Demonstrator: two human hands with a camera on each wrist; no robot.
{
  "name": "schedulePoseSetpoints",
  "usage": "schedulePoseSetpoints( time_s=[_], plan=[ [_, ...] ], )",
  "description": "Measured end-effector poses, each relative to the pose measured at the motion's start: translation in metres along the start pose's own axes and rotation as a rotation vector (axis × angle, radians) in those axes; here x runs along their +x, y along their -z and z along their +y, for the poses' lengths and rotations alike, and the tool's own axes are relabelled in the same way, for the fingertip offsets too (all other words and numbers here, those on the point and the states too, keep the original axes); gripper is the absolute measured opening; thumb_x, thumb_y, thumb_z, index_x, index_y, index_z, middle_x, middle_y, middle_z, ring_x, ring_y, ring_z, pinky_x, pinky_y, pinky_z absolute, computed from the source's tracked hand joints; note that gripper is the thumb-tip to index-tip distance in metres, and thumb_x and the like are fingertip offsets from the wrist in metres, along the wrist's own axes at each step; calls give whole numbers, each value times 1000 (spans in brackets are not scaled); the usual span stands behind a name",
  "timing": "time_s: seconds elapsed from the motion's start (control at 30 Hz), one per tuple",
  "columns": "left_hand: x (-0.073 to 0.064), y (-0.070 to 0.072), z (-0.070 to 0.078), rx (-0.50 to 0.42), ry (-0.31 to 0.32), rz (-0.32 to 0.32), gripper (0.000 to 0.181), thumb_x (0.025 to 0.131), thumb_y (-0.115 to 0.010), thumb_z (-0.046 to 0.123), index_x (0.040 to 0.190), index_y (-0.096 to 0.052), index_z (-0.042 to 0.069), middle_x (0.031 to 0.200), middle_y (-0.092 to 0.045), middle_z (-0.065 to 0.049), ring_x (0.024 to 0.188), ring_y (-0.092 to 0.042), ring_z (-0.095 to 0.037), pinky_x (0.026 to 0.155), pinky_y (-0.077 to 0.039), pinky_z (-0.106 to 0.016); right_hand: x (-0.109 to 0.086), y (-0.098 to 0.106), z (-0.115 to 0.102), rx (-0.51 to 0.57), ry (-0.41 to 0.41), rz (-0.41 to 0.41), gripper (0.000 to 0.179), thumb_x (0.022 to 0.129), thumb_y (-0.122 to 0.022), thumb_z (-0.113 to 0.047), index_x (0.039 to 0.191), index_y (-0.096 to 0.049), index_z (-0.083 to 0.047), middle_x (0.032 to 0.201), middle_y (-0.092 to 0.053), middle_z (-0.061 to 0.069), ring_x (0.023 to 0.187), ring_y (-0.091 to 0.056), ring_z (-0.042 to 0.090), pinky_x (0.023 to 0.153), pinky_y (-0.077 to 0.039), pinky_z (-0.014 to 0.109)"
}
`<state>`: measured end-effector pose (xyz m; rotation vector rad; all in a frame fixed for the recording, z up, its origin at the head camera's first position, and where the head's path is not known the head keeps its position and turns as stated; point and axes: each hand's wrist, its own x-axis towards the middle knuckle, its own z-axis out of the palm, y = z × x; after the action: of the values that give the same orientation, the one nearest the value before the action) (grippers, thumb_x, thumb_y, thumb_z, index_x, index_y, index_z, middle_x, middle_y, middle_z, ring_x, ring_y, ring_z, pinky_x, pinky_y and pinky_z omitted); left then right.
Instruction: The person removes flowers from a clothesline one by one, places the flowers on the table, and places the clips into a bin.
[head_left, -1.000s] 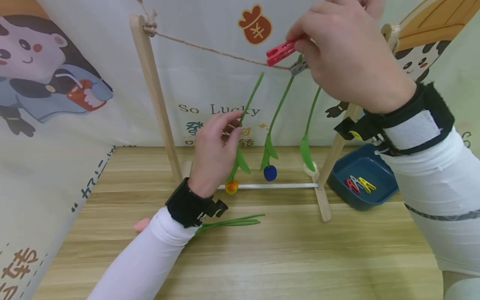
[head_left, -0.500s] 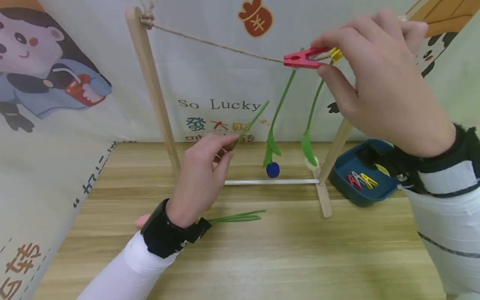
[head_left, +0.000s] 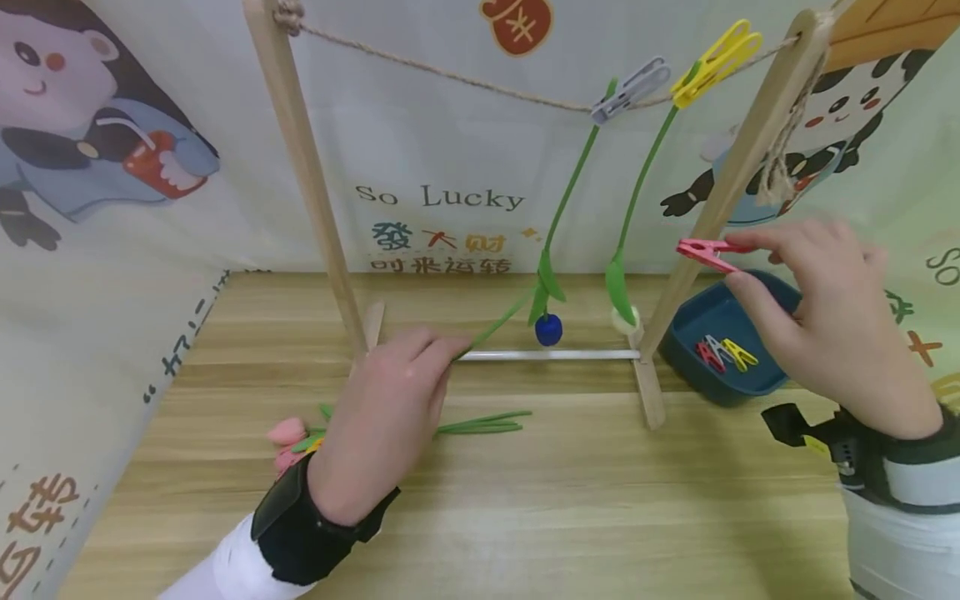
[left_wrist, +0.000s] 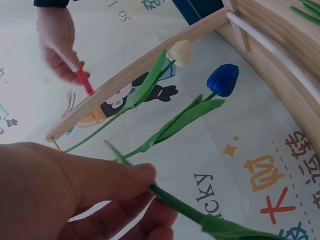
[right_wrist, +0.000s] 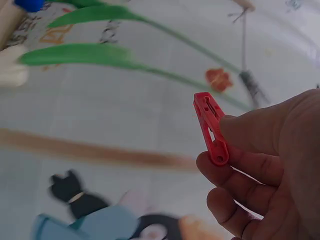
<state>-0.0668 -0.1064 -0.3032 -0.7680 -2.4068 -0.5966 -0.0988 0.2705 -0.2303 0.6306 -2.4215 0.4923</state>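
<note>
My left hand [head_left: 390,417] pinches the green stem of an artificial tulip [left_wrist: 175,200] between thumb and fingers, low over the table; its flower head is mostly hidden behind the hand. A red clothespin [head_left: 708,252] is held between the thumb and fingers of my right hand [head_left: 832,325], in front of the right post. Upside down from the rope hang a blue tulip [head_left: 550,330], clipped by a grey clothespin [head_left: 633,90], and a white tulip [head_left: 624,319], clipped by a yellow clothespin [head_left: 718,62].
A twine rope [head_left: 450,77] sags between two wooden posts [head_left: 311,175], joined low down by a white rod [head_left: 547,355]. The blue bin [head_left: 727,396] at the right holds several clothespins [head_left: 726,354]. Pink tulips [head_left: 287,431] lie on the table, partly behind my left wrist.
My left hand has lowered toward the table with the tulip. The right hand has left the rope, moving right and down with the red clothespin.
</note>
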Motion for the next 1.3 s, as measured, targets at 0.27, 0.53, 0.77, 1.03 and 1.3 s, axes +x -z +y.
schedulePoseSetpoints(
  time_s=[0.27,0.53,0.77,1.03,1.3],
  plan=[
    [-31,-19,0,139,-30,-174,40,80,-78,-19,113,-76,2,94,-69,-9,83,-67,-27,72,-58,-40,-46,-25,59,-7,-288,-72,32,101,-65,-2,130,-63,10,126,-59,36,117,-42,57,93,-14,77],
    [-58,-51,2,283,-55,-279,22,78,-76,-13,92,-72,4,82,-63,-9,72,-61,-25,60,-51,-38,-66,-52,113,-74,-464,-252,33,106,-61,-12,128,-61,12,128,-51,43,119,-34,68,94,-12,87],
    [-73,-79,-3,334,-47,-329,12,83,-82,-3,88,-75,5,82,-63,-9,70,-59,-23,61,-50,-37,-80,-70,147,-81,-519,-397,34,107,-61,-18,124,-64,11,126,-50,41,116,-33,68,89,-13,85],
    [-83,-98,-14,377,-39,-386,9,86,-85,4,90,-77,6,84,-66,-9,75,-64,-23,65,-52,-38,-86,-83,162,-88,-581,-513,34,106,-61,-18,124,-65,10,126,-53,41,109,-38,64,83,-16,80],
    [-87,-103,-20,363,-13,-405,13,85,-86,3,92,-76,7,86,-67,-9,78,-65,-24,67,-52,-38,-89,-92,169,-77,-609,-536,34,103,-63,-20,119,-68,10,120,-63,39,105,-43,62,83,-17,79]
  ],
)
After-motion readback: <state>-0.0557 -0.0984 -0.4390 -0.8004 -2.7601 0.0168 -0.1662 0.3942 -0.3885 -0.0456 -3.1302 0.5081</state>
